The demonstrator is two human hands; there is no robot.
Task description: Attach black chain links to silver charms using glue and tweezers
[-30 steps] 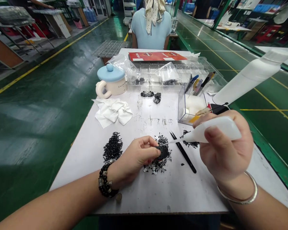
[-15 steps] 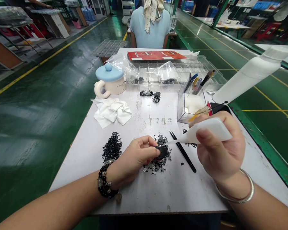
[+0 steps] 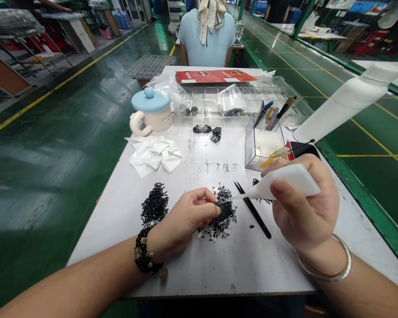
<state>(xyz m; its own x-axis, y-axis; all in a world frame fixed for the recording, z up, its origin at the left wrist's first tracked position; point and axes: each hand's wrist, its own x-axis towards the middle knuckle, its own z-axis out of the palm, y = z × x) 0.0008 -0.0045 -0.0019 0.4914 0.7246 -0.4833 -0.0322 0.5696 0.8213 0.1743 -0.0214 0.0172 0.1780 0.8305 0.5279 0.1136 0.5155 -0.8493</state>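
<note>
Overall, a long white work surface (image 3: 199, 274) stands on a glossy green factory floor (image 3: 46, 176), carrying a clear compartment tray (image 3: 215, 104) and a cream mug with a pale blue lid (image 3: 151, 112). Nearer, the left hand (image 3: 189, 216) pinches a small black part (image 3: 224, 210) above a heap of black-and-silver metal pieces (image 3: 217, 229). The right hand (image 3: 303, 203) pinches a white squeeze bottle (image 3: 285, 186), its fine tip at the part's upper edge. Slender black tweezers (image 3: 252, 210) lie just beside the heap.
</note>
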